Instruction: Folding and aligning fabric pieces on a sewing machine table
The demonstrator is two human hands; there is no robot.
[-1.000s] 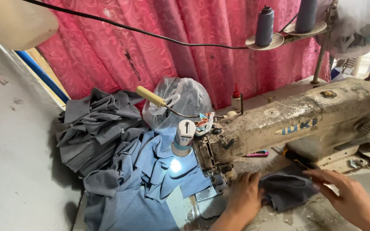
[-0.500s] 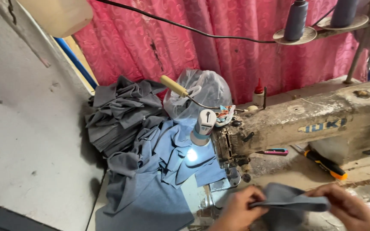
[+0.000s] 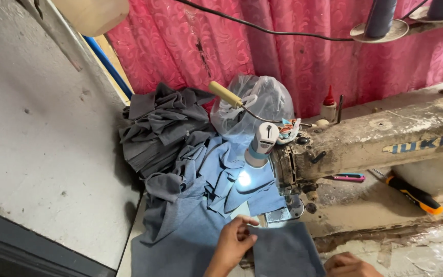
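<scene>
Pink patterned curtain point(image 3: 293, 46) behind; worn sewing-machine table point(image 3: 375, 215) below, grey wall point(image 3: 37, 143) at 9 o'clock.

Left hand point(image 3: 232, 245): fingers point(image 3: 242, 221) loosely curled, tips pressed flat on the near-left corner of a dark grey fabric piece point(image 3: 285, 251), thumb along its left edge; pinning rather than pinching. Right hand point(image 3: 348, 264): only the knuckles visible at the bottom edge, resting against the fabric's right margin at 4 o'clock from the left; finger spread cannot be told.

Fabric piece flat between both hands, long axis running roughly 6 to 12 o'clock, far edge just short of the needle plate point(image 3: 283, 213). Plate and presser foot at 1 o'clock from the left fingertips, near; left hand the closer of the two.

Farther out: sewing machine point(image 3: 375, 141) at 2 o'clock, its small lamp point(image 3: 261, 143) lighting blue cloth point(image 3: 221, 179); stacked grey pieces point(image 3: 160, 125) at 11 o'clock; plastic bag point(image 3: 255, 105) at 12; screwdriver point(image 3: 411, 194) at 3.
</scene>
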